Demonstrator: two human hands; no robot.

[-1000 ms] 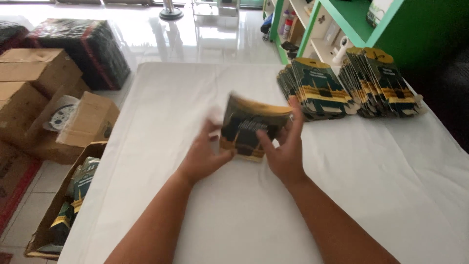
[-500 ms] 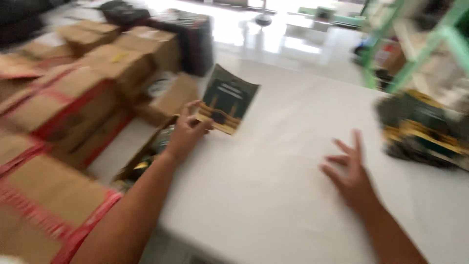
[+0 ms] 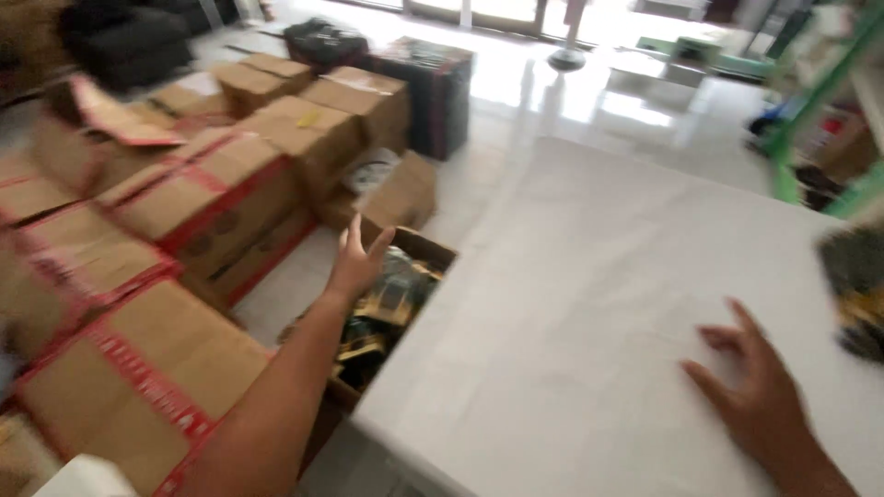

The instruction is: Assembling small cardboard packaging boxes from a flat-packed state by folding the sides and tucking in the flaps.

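Half a second earlier the left hand (image 3: pixel 357 260) had carried a dark, yellow-edged flat packet out past the table edge. That packet had since left the hand and could not be singled out; it had most likely joined the similar dark and yellow packets (image 3: pixel 387 308) lying in the open cardboard box (image 3: pixel 425 247) on the floor against the white table (image 3: pixel 589 304). The inspector judged one packet transferred from table to box.

The left hand hung above the box with fingers spread wide, holding nothing and touching nothing. The right hand (image 3: pixel 760 396) lay palm down on the bare tabletop, fingers splayed, also empty. A blurred stack of like packets (image 3: pixel 856 290) sat at the table's right edge, apart from the right hand. Sealed cartons with red tape (image 3: pixel 198 198) stood stacked on the floor to the left.
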